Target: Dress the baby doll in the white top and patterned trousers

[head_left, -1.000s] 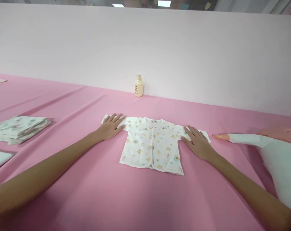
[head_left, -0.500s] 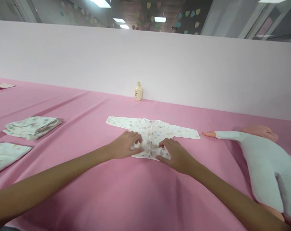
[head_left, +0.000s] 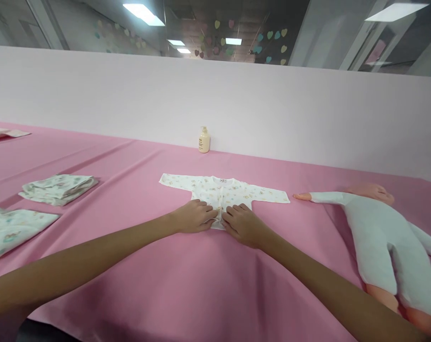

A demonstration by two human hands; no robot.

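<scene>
A small white printed cotton baby shirt (head_left: 222, 192) lies flat mid-table on the pink cloth-covered table (head_left: 137, 285), collar pointing away toward the wall, sleeves spread left-right along its long axis. The left hand (head_left: 196, 216) and right hand (head_left: 242, 224) press its hem, fingers close together, lightly curled.

no text can be read on the bottle (head_left: 204, 140) or shirt (head_left: 220, 192).
</scene>
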